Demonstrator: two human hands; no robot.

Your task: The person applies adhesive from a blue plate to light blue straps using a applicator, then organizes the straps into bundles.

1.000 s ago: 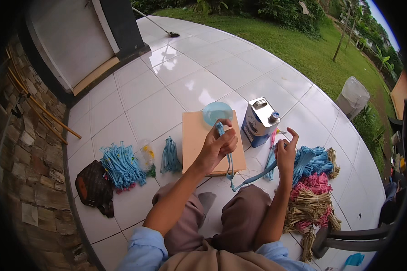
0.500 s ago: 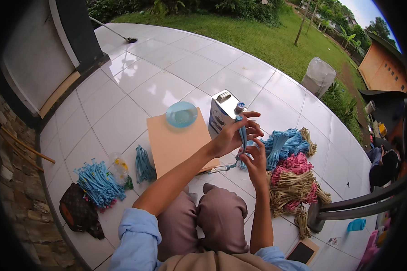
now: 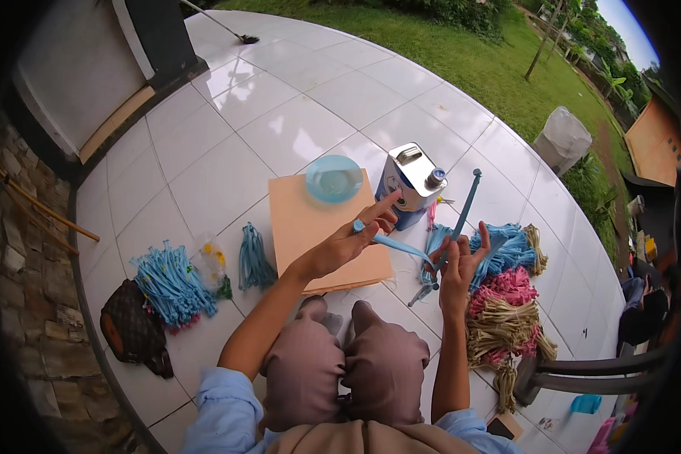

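Note:
I sit on a white tiled floor [image 3: 204, 174] with my knees drawn up. My left hand [image 3: 348, 244] pinches one end of a light blue strip [image 3: 401, 246] above a tan board [image 3: 310, 227]. My right hand [image 3: 458, 265] grips the same strip where it bends, and the strip's other end sticks up toward a metal can [image 3: 410, 184]. A shallow blue bowl [image 3: 334, 178] rests on the board's far edge.
Heaps of blue [image 3: 507, 246], pink [image 3: 507, 291] and straw-coloured strips [image 3: 503, 329] lie to my right. Blue bundles [image 3: 172, 284] and a dark bag [image 3: 135, 333] lie to my left. A chair arm [image 3: 598, 371] juts in at lower right. Grass lies beyond the tiles.
The view has swung back left. My hands have drawn apart, and the blue strip now stretches between them with one end pointing up.

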